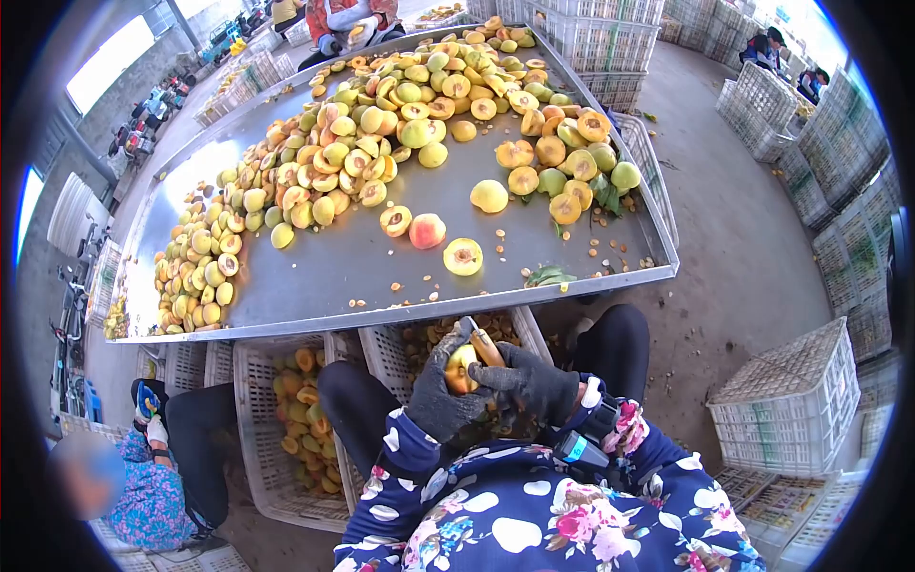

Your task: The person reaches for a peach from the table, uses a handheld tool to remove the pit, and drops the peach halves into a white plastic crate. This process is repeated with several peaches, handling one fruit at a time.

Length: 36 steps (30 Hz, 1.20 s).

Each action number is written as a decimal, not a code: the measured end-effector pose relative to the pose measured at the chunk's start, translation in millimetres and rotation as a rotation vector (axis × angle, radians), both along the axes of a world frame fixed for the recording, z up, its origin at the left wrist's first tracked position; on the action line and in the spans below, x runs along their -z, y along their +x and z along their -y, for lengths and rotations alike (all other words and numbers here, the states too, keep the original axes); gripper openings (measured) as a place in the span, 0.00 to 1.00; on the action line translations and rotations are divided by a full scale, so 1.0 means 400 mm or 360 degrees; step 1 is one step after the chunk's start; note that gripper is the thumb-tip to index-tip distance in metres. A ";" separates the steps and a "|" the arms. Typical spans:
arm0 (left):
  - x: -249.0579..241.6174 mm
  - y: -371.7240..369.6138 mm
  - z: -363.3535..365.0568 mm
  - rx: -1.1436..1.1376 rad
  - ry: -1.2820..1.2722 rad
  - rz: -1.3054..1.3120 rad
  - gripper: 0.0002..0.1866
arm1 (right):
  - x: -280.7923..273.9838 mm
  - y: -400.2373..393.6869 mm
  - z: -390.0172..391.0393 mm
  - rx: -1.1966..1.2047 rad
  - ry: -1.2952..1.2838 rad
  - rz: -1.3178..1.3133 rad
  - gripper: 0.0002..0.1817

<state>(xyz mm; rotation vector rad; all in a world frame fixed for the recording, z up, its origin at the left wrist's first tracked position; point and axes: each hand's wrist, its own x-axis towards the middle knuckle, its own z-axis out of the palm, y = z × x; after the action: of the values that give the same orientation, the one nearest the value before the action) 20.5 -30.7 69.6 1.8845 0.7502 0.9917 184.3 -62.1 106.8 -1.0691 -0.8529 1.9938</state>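
Crates (286, 448) below hold peach halves; left hand (440, 396) grips a peach (460, 367), right hand (529, 381) a knife (483, 345).

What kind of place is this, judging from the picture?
Probably a fruit-processing yard or shed. A big metal table holds heaps of halved peaches, stacks of white plastic crates stand around, and the gloved left hand holds a peach while the right hand works a tool into it.
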 end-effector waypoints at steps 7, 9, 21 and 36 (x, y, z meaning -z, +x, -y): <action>-0.030 0.019 0.024 -0.0086 0.0174 -0.0292 0.38 | 0.054 -0.024 -0.006 0.0092 0.0205 -0.0176 0.22; -0.032 0.031 0.034 -0.0150 0.0180 -0.0227 0.37 | 0.067 -0.017 -0.012 0.0009 0.0270 -0.0196 0.21; 0.019 0.002 0.045 0.0060 -0.1004 0.0754 0.25 | 0.163 -0.007 0.029 0.0005 -0.0088 -0.0038 0.10; -0.013 -0.094 -0.023 0.0313 -0.2252 0.1838 0.39 | 0.081 0.031 0.060 -0.0049 0.0021 0.0266 0.16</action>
<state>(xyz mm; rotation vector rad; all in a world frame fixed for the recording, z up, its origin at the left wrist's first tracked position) -16.9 -21.3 75.0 0.0481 0.3044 0.8215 196.6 -86.0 74.4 -1.2349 -0.9732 1.9411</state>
